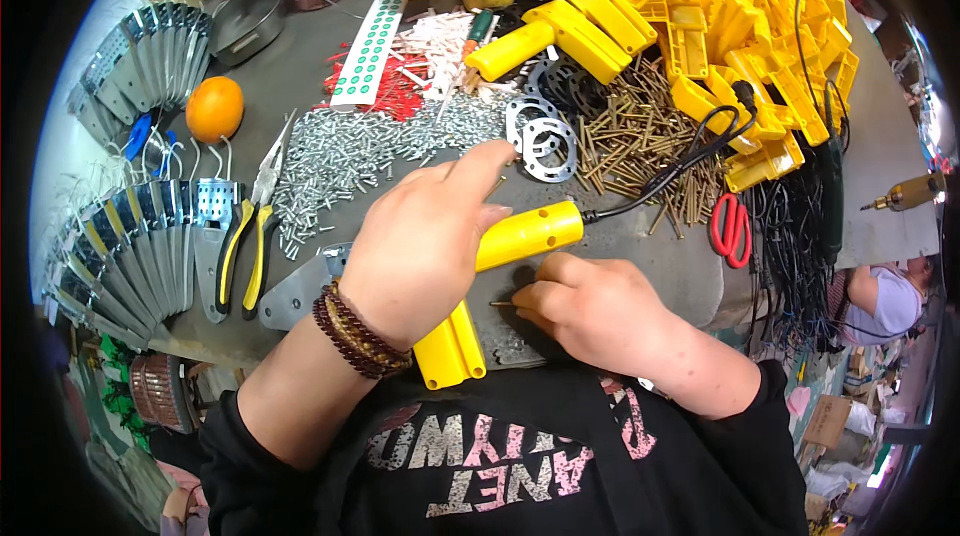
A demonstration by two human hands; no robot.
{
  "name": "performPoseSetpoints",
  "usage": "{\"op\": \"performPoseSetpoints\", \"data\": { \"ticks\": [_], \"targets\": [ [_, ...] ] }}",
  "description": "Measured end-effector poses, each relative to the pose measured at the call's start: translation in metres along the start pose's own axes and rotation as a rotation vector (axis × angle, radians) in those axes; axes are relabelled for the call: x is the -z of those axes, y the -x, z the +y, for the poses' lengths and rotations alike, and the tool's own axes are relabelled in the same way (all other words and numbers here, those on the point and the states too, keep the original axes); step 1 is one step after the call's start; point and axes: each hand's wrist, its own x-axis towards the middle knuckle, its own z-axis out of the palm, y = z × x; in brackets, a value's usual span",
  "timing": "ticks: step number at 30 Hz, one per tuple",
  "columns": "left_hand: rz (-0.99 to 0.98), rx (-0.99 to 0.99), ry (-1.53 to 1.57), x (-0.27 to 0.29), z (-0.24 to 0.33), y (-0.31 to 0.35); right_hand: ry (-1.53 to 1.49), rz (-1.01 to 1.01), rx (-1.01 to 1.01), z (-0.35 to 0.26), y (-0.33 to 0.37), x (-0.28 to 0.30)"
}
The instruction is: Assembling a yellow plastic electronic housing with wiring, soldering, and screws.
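Note:
A yellow plastic tool housing (530,236) lies on the table in front of me, with a black cable leaving its right end and a handle part (448,351) angled toward me. My left hand (425,236) lies over the housing and grips it; its index finger stretches away from the thumb, and its other fingers are hidden. Beneath that wrist a flat metal plate (298,296) sticks out to the left. My right hand (595,306) is just right of the housing, fingertips pinched on a thin brass-coloured screw (502,304) pointing left.
Silver screws (335,166), long brass screws (640,136) and metal rings (550,149) lie beyond my hands. Yellow housings (740,16) are heaped at far right. Pliers (258,226), an orange fruit (214,108) and metal plates (130,246) are left; red-handled scissors (731,231) lie right.

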Motion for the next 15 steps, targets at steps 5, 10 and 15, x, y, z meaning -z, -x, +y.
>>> {"op": "performPoseSetpoints", "data": {
  "ticks": [5, 10, 15],
  "targets": [
    [0.048, -0.029, 0.061, -0.001, -0.006, 0.004, -0.045, 0.173, -0.035, -0.012, -0.023, 0.004],
    [0.102, -0.080, 0.114, -0.006, -0.011, 0.008, -0.033, 0.315, 0.196, -0.008, -0.030, 0.000],
    [0.120, -0.064, 0.288, -0.003, -0.021, 0.005, 0.042, 0.379, 0.204, -0.010, -0.037, -0.008]
  ]
}}
